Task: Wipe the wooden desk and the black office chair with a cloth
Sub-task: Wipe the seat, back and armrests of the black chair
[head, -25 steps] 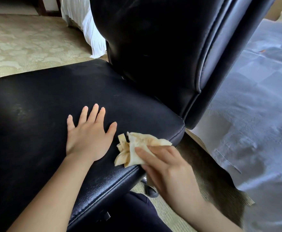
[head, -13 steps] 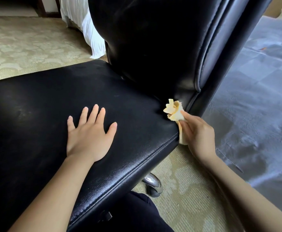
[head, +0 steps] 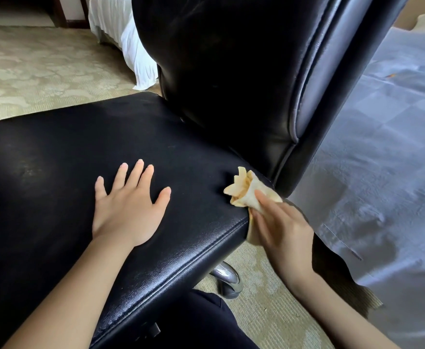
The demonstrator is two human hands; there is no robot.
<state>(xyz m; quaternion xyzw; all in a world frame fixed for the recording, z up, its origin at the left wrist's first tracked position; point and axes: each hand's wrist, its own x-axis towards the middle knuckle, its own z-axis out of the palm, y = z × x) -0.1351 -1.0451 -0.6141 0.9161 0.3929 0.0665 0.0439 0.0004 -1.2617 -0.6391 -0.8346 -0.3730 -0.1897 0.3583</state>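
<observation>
Cloth (head: 246, 191) bunched in your right hand (head: 279, 222) rubs the seat's (head: 55, 159) back corner; your left hand (head: 128, 210) lies flat, fingers spread, likely steadying the chair.

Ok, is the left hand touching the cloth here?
Apart. The head view shows bare black seat between the left hand, flat on it, and the cloth, which the right hand grips.

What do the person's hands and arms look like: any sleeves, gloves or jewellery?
Left hand and right hand are bare: no gloves, rings or watch visible. Both forearms are uncovered as far as the frame shows; no sleeve in view.
</observation>
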